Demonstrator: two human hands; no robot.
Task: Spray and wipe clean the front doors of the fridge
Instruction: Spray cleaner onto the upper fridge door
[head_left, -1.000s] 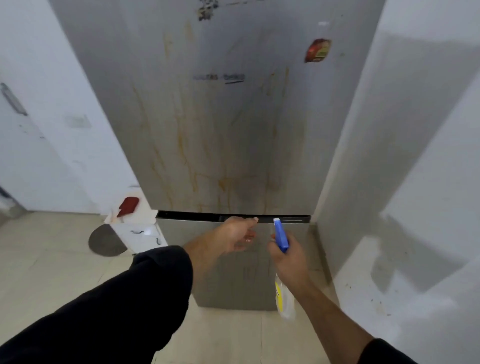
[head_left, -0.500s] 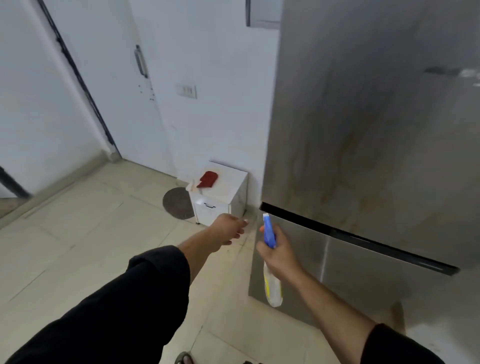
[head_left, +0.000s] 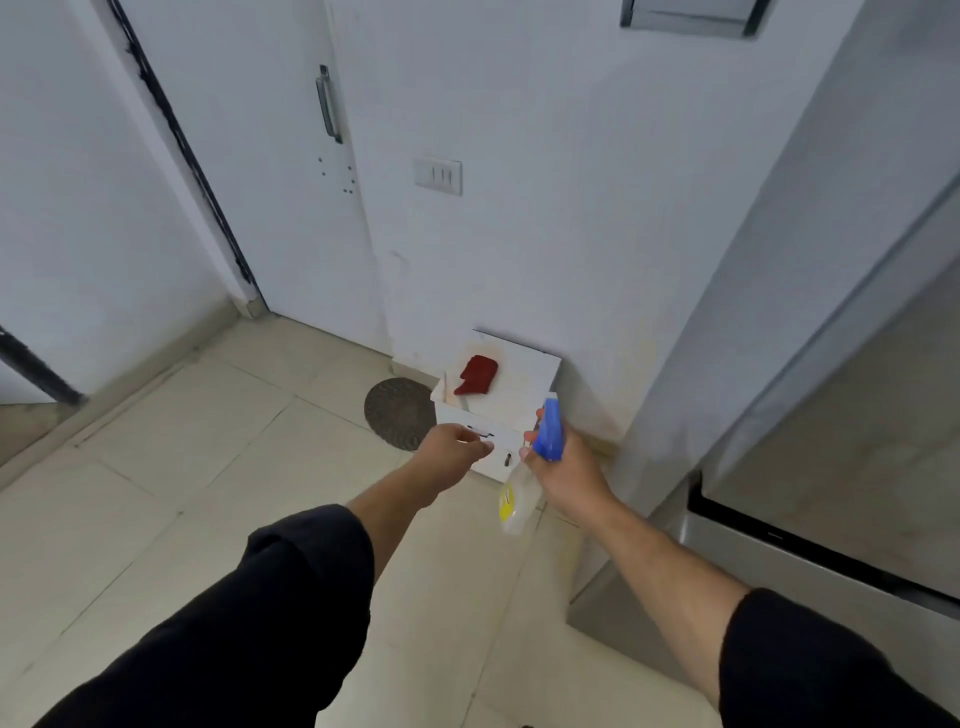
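Note:
The steel fridge (head_left: 857, 395) fills the right side, its stained front doors seen at a steep angle. My right hand (head_left: 569, 470) grips a clear spray bottle (head_left: 511, 506) with a blue trigger head, held low beside the fridge's left edge. My left hand (head_left: 457, 449) reaches forward with loosely curled fingers and holds nothing. It hovers in front of a small white cabinet (head_left: 524, 400) on which a red cloth (head_left: 477, 374) lies, a little short of the cloth.
A white wall with a switch plate (head_left: 438, 175) stands behind the cabinet. A white door with a metal handle (head_left: 328, 104) is at the left. A round dark mat (head_left: 399, 413) lies on the tiled floor beside the cabinet.
The view has swung left from the fridge front to the white cabinet. Both hands have travelled left with it, and my left hand has come closer to the red cloth.

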